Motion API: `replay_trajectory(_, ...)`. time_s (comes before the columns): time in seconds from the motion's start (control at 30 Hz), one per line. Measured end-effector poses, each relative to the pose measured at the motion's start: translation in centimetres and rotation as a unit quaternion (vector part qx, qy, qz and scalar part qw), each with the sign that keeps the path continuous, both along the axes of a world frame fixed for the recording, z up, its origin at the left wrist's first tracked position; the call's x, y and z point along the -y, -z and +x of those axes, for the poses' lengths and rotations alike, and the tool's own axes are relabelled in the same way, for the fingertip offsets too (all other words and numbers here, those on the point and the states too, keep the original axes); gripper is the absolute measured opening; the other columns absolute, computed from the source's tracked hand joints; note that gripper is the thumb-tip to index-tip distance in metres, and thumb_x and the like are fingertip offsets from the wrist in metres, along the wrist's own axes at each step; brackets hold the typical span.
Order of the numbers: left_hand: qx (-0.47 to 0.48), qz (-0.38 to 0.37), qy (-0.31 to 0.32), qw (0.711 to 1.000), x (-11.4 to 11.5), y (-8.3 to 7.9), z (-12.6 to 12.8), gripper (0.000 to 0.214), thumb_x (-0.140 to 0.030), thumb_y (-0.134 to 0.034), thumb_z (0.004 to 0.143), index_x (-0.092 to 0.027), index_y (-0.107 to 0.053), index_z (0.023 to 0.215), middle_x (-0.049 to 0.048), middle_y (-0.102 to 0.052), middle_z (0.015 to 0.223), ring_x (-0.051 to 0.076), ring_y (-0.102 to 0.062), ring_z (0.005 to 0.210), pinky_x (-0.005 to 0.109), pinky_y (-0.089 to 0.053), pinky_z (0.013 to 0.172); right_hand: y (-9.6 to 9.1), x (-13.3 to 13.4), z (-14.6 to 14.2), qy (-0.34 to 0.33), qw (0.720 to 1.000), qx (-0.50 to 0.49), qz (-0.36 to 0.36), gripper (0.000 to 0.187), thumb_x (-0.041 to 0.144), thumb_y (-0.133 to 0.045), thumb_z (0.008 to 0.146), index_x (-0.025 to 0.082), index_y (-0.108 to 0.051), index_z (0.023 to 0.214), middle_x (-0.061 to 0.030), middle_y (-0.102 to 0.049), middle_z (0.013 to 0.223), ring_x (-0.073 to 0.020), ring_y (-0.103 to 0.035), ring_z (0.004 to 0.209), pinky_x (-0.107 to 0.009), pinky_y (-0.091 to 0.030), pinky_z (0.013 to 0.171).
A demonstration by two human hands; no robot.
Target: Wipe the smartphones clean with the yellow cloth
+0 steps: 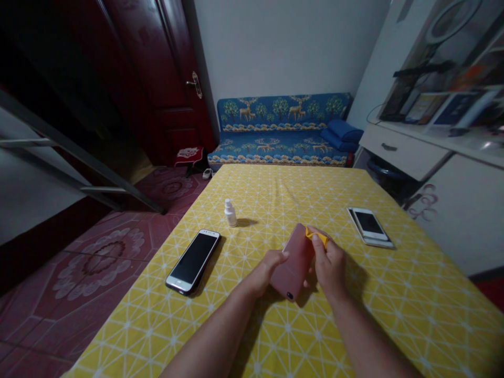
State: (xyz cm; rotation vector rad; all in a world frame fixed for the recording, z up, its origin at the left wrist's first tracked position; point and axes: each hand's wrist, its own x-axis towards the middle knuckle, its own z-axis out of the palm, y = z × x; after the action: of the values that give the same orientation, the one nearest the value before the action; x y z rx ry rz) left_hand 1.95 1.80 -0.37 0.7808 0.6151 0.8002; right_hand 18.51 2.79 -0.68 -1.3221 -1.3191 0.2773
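Yellow tablecloth: a yellow cloth with a white triangular line pattern (157, 325) covers the table beneath everything handled.
Left hand: the person's left hand (270, 266) is partly closed around the phone, thumb on its back, fingertips showing at the far edge.
Pink phone: a slim, pinkish phone (290, 269) is held between the forearms' ends, just above or on the tablecloth (which of the two is hard to tell), back up, dark camera spot toward the person.
Right hand: the right hand (331, 260) is mostly closed, pinching the cloth against the phone's upper right edge.
Orange cloth: a small, bunched orange-yellow cloth (321, 238) shows above the right thumb.
Left side: a white-fronted phone with a black screen (192, 262) lies face up.
Right side: a small white phone with a dark screen (368, 223) rests on a larger flat pale device (378, 243).
Bottle: a small white bottle (230, 215) stands upright, beyond the pink phone.
Background: a blue deer-patterned sofa (271, 135) sits against the wall.
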Motion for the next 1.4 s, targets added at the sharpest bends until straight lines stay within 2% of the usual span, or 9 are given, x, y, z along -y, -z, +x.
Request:
replay_trajectory(0.07,-0.011,0.013,0.020,1.000,0.0,0.1,0.0,0.052,-0.054,-0.066,0.074,-0.005,-0.070,0.090,0.0192,-0.072,0.079,0.026,-0.067,0.064,0.032,-0.048,0.059,-0.2,0.1,0.1,-0.007,1.000,0.004,0.005,0.036,0.039,-0.044,0.096,0.020,-0.068,0.115,-0.0106,-0.072,0.110,-0.0247,-0.067,0.103,-0.042,-0.055,0.091)
replay_trajectory(0.17,-0.023,0.021,0.043,0.999,0.1,0.1,0.0,0.052,-0.055,-0.065,0.074,-0.005,-0.071,0.087,0.0190,-0.072,0.075,0.025,-0.066,0.061,0.030,-0.046,0.056,-0.8,0.3,-0.1,-0.049,0.997,0.045,0.041,0.035,0.035,-0.042,0.097,0.021,-0.065,0.119,-0.0103,-0.068,0.121,-0.0239,-0.062,0.114,-0.043,-0.050,0.100)
replay_trajectory(0.3,-0.015,-0.008,0.051,0.999,0.2,0.1,0.1,0.049,-0.055,-0.065,0.072,-0.006,-0.069,0.080,0.0161,-0.069,0.069,0.022,-0.063,0.056,0.029,-0.045,0.055,-1.2,0.4,-0.4,-0.096,0.989,0.093,0.059,0.035,0.030,-0.042,0.098,0.023,-0.062,0.124,-0.0092,-0.065,0.126,-0.0234,-0.058,0.120,-0.046,-0.046,0.105)
replay_trajectory(0.47,0.005,-0.070,-0.048,0.996,-0.2,0.4,0.1,0.041,-0.047,-0.074,0.065,-0.008,-0.065,0.071,0.0074,-0.063,0.058,0.011,-0.051,0.045,0.023,-0.036,0.047,-0.7,0.0,0.4,-0.050,0.996,0.058,0.036,0.032,0.034,-0.045,0.096,0.020,-0.068,0.114,-0.0107,-0.071,0.112,-0.0236,-0.065,0.106,-0.043,-0.052,0.095)
replay_trajectory(0.6,0.015,-0.105,-0.098,0.990,-0.8,0.2,-0.3,0.035,-0.040,-0.075,0.067,-0.008,-0.066,0.077,0.0075,-0.065,0.063,0.013,-0.055,0.050,0.023,-0.037,0.051,-0.3,-0.2,0.9,-0.033,0.999,-0.017,-0.002,0.033,0.040,-0.049,0.094,0.018,-0.071,0.105,-0.0113,-0.073,0.107,-0.0252,-0.068,0.101,-0.043,-0.054,0.091)
replay_trajectory(0.73,0.032,-0.123,-0.125,0.984,-0.9,-0.4,-0.5,0.035,-0.037,-0.073,0.068,-0.008,-0.068,0.087,0.0102,-0.069,0.073,0.017,-0.060,0.059,0.026,-0.043,0.057,-0.3,-0.1,0.2,-0.047,0.996,-0.073,-0.011,0.037,0.041,-0.051,0.093,0.017,-0.069,0.115,-0.0127,-0.070,0.118,-0.0266,-0.065,0.110,-0.045,-0.051,0.097)
replay_trajectory(0.83,0.048,-0.121,-0.164,0.978,-1.0,-0.6,-0.3,0.028,-0.030,-0.073,0.069,-0.008,-0.067,0.086,0.0083,-0.069,0.075,0.014,-0.061,0.060,0.023,-0.045,0.057,-0.4,0.1,-0.5,-0.057,0.996,-0.064,0.000,0.040,0.039,-0.048,0.095,0.019,-0.063,0.126,-0.0117,-0.064,0.129,-0.0251,-0.060,0.121,-0.044,-0.048,0.103)
replay_trajectory(1.1,0.127,-0.211,-0.231,0.941,-2.3,-0.5,-0.8,0.004,-0.010,-0.063,0.076,-0.009,-0.061,0.079,0.0040,-0.068,0.067,0.009,-0.060,0.052,0.016,-0.048,0.049,-0.7,1.8,-3.0,-0.178,0.980,0.075,0.041,0.042,0.023,-0.045,0.097,0.026,-0.051,0.139,-0.0067,-0.051,0.144,-0.0215,-0.047,0.134,-0.042,-0.043,0.111)
replay_trajectory(1.4,0.166,-0.184,-0.240,0.939,-2.8,-0.2,-1.4,0.009,-0.009,-0.067,0.071,-0.012,-0.059,0.069,0.0008,-0.063,0.059,0.007,-0.057,0.048,0.015,-0.047,0.049,-2.5,3.6,-3.7,-0.297,0.929,0.164,0.147,0.052,0.009,-0.045,0.092,0.024,-0.048,0.142,-0.0068,-0.052,0.144,-0.0248,-0.043,0.137,-0.048,-0.043,0.111)
